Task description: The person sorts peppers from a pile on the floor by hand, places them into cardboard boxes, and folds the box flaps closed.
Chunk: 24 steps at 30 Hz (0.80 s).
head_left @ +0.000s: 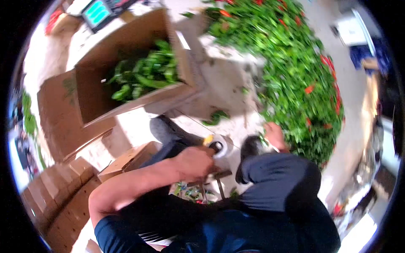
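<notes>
My left hand [197, 162] is at the centre, its fingers curled closed against a white roll of tape [218, 146] with a dark core and a yellow piece beside it. Farther right, my right hand [274, 135] hangs low by my knee at the near edge of a large pile of green peppers [295, 71]. Its fingers look loosely apart, somewhat blurred, and nothing shows in them. Some red peppers are mixed into the pile. An upright open cardboard box [130, 107] at the upper left holds more green peppers [145, 71].
A device with a lit display [97, 13] stands behind the box. More cardboard boxes [63, 194] lie at the lower left. A few loose green peppers [217, 118] rest on the floor. A stool-like support [220, 173] shows between my legs. A white object [352, 29] is at the far right.
</notes>
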### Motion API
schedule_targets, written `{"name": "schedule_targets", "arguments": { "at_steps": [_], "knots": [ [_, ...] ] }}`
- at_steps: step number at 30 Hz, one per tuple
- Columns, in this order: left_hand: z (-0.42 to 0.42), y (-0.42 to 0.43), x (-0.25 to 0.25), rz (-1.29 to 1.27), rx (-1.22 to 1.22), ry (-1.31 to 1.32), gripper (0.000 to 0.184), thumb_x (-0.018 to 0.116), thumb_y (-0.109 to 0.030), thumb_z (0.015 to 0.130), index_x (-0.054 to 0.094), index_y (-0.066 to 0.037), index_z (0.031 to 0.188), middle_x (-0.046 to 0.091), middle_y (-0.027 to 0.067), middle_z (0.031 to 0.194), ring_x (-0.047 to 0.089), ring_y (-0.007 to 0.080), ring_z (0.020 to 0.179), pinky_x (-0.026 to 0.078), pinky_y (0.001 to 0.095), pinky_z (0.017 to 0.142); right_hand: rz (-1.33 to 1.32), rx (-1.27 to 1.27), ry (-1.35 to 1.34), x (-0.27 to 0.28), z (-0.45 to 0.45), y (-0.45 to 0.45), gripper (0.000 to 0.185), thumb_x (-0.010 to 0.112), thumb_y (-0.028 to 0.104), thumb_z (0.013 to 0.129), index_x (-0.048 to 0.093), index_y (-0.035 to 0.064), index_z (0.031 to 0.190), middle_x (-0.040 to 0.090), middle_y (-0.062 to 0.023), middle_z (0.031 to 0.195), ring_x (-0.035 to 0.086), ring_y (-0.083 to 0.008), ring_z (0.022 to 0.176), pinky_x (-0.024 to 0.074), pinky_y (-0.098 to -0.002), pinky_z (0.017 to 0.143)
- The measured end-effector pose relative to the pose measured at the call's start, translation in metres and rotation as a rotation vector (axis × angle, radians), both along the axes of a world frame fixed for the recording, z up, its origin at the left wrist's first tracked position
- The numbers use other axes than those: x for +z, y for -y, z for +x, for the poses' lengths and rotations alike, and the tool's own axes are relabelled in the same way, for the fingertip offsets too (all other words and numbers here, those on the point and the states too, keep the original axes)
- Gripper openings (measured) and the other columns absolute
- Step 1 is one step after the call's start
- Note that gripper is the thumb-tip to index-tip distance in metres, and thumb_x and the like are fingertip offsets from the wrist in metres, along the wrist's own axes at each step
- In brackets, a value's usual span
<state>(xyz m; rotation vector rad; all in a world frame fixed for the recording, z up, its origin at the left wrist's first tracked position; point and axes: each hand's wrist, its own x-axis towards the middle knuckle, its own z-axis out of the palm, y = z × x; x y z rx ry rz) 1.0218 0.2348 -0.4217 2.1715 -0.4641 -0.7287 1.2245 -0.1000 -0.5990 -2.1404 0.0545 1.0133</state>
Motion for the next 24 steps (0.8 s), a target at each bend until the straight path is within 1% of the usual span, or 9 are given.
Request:
{"name": "schedule_targets", "arguments": {
  "at_steps": [1, 4, 8, 9, 12, 14, 16, 18, 24],
  "knots": [
    [0.001, 0.005, -0.006, -0.032, -0.016, -0.052, 0.023, 0.064, -0.029, 0.088, 0.075, -0.009, 0.089, 0.067, 0.0166, 0.081, 0.068, 0.0375, 0.076, 0.055, 0.0490, 0.074, 0.301, -0.141, -0.088, -0.050, -0.015, 0.035, 0.011, 0.059, 0.011, 0.101, 0.068, 0.0049, 0.101, 0.063, -0.0014, 0.081, 0.053, -0.0117, 0.059, 0.0441, -0.0309, 0.051],
    [-0.003, 0.018, -0.020, 0.040, -0.101, -0.138, 0.027, 0.055, -0.027, 0.096, 0.072, -0.011, 0.109, 0.066, 0.0199, 0.080, 0.068, 0.0383, 0.079, 0.053, 0.0512, 0.072, -0.051, 0.231, 0.298, -0.025, -0.031, 0.020, 0.040, 0.065, 0.033, 0.098, 0.061, 0.0033, 0.072, 0.059, -0.0211, 0.066, 0.062, -0.0357, 0.063, 0.0480, -0.0444, 0.060],
    [-0.013, 0.025, -0.064, -0.080, -0.023, -0.269, 0.040, 0.058, -0.016, 0.094, 0.057, 0.001, 0.130, 0.068, 0.0230, 0.089, 0.069, 0.0394, 0.087, 0.055, 0.0507, 0.078, 0.005, 0.157, 0.352, 0.000, -0.025, 0.021, 0.026, 0.068, 0.032, 0.092, 0.066, 0.0059, 0.095, 0.068, -0.0162, 0.086, 0.068, -0.0363, 0.078, 0.0532, -0.0435, 0.071],
    [0.003, 0.032, -0.058, -0.084, 0.034, -0.362, 0.045, 0.059, -0.017, 0.094, 0.053, 0.000, 0.135, 0.068, 0.0234, 0.090, 0.069, 0.0393, 0.088, 0.055, 0.0507, 0.079, -0.059, 0.185, 0.378, 0.003, -0.019, 0.026, 0.039, 0.072, 0.025, 0.088, 0.060, 0.0067, 0.120, 0.067, -0.0190, 0.107, 0.068, -0.0363, 0.094, 0.0544, -0.0450, 0.081],
    [0.060, 0.050, -0.050, -0.068, 0.147, -0.515, 0.061, 0.063, -0.019, 0.092, 0.041, -0.003, 0.147, 0.068, 0.0246, 0.096, 0.068, 0.0397, 0.092, 0.054, 0.0503, 0.083, -0.260, 0.186, 0.571, 0.006, 0.017, 0.032, 0.073, 0.080, 0.025, 0.084, 0.044, 0.0029, 0.143, 0.053, -0.0268, 0.136, 0.058, -0.0397, 0.120, 0.0519, -0.0466, 0.099],
    [0.087, 0.064, -0.084, -0.030, 0.123, -0.431, 0.071, 0.065, -0.022, 0.091, 0.034, -0.004, 0.152, 0.068, 0.0257, 0.106, 0.067, 0.0409, 0.099, 0.053, 0.0497, 0.088, -0.359, 0.240, 0.632, 0.027, 0.054, 0.031, 0.096, 0.083, 0.028, 0.081, 0.025, 0.0046, 0.154, 0.033, -0.0300, 0.152, 0.038, -0.0444, 0.140, 0.0426, -0.0548, 0.111],
    [0.113, 0.084, -0.141, 0.110, 0.184, -0.089, 0.075, 0.067, -0.023, 0.090, 0.031, -0.006, 0.154, 0.063, 0.0271, 0.122, 0.062, 0.0430, 0.109, 0.050, 0.0501, 0.096, -0.554, 0.259, 0.650, 0.036, 0.089, 0.026, 0.111, 0.087, 0.038, 0.075, 0.019, 0.0092, 0.158, 0.024, -0.0272, 0.158, 0.032, -0.0445, 0.144, 0.0403, -0.0672, 0.108],
    [0.175, 0.107, -0.154, 0.193, 0.333, -0.164, 0.072, 0.067, -0.023, 0.090, 0.035, -0.007, 0.152, 0.056, 0.0275, 0.132, 0.059, 0.0444, 0.114, 0.049, 0.0499, 0.101, -0.530, 0.288, 0.746, 0.037, 0.120, 0.025, 0.118, 0.090, 0.041, 0.071, 0.016, 0.0129, 0.159, 0.021, -0.0254, 0.160, 0.031, -0.0468, 0.144, 0.0426, -0.0691, 0.105],
    [0.303, 0.139, -0.222, 0.261, 0.652, 0.179, 0.068, 0.073, -0.019, 0.086, 0.045, -0.013, 0.148, 0.054, 0.0198, 0.140, 0.054, 0.0379, 0.127, 0.048, 0.0480, 0.103, -0.752, 0.445, 0.550, 0.010, 0.171, -0.008, 0.114, 0.089, 0.040, 0.072, 0.019, 0.0198, 0.159, 0.020, -0.0229, 0.161, 0.035, -0.0501, 0.141, 0.0512, -0.0621, 0.100]
  ]
}}
